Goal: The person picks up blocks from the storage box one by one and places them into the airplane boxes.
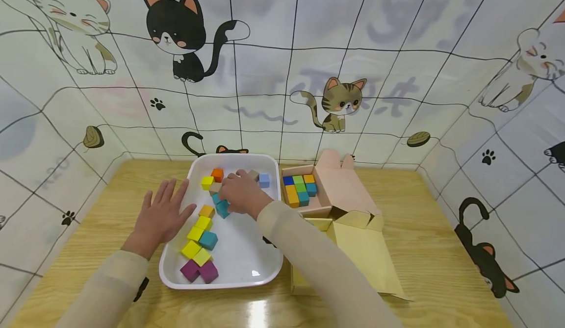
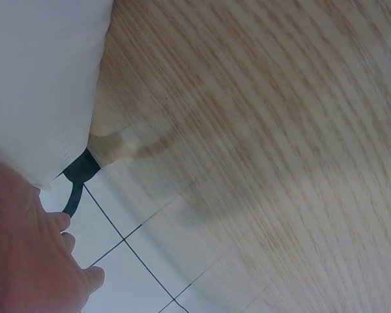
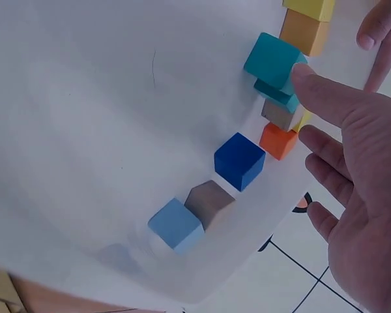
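My right hand (image 1: pixel 243 193) reaches into the white tray (image 1: pixel 240 285) and pinches a teal cube (image 3: pixel 272 60), the thumb on its corner; the index finger is hidden. Against this cube is a second teal cube (image 3: pixel 277 94). Near the fingers are an orange cube (image 3: pixel 278 141), a dark blue cube (image 3: pixel 240 162), a grey-brown cube (image 3: pixel 210 203) and a light blue cube (image 3: pixel 176 225). Palm down, my left hand (image 1: pixel 161 215) is spread at the tray's left rim and holds nothing. Yellow cubes (image 1: pixel 195 234) and purple cubes (image 1: pixel 208 271) lie along the tray's left side.
Right of the tray stands a pink box (image 1: pixel 324 198) with its lid folded back and several coloured cubes (image 1: pixel 300 183) inside. A yellow box (image 1: pixel 302 284) with its flap out sits nearer, partly behind my right sleeve. A cat-patterned sheet (image 1: pixel 265 73) rises behind the wooden table (image 1: pixel 419 269).
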A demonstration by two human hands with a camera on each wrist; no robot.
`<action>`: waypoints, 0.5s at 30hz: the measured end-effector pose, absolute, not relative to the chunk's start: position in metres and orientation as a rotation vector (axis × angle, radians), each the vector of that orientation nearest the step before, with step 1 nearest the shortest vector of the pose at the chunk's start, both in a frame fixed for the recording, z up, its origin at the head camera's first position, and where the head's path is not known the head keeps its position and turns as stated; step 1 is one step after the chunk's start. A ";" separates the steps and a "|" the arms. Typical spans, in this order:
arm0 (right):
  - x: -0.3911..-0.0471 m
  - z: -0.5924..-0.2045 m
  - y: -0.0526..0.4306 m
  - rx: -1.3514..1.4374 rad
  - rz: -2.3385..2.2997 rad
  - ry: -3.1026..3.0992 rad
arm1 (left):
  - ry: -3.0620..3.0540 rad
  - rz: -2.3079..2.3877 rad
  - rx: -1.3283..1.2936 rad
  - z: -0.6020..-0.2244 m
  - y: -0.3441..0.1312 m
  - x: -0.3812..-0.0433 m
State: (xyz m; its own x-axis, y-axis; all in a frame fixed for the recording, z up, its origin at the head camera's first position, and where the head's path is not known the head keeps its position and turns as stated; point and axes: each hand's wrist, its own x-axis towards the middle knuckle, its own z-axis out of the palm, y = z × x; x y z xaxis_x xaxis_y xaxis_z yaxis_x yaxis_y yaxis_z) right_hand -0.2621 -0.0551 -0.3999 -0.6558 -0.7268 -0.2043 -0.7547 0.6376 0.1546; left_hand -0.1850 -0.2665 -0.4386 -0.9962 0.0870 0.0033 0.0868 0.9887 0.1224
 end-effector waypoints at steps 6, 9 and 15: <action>-0.261 -0.404 -0.054 -1.250 0.382 2.726 | 3.140 0.205 0.141 -0.438 -0.265 -0.186; -0.261 -0.405 -0.054 -1.255 0.394 2.722 | 3.142 0.210 0.144 -0.438 -0.265 -0.186; -0.261 -0.406 -0.055 -1.272 0.361 2.718 | 3.138 0.213 0.142 -0.439 -0.265 -0.186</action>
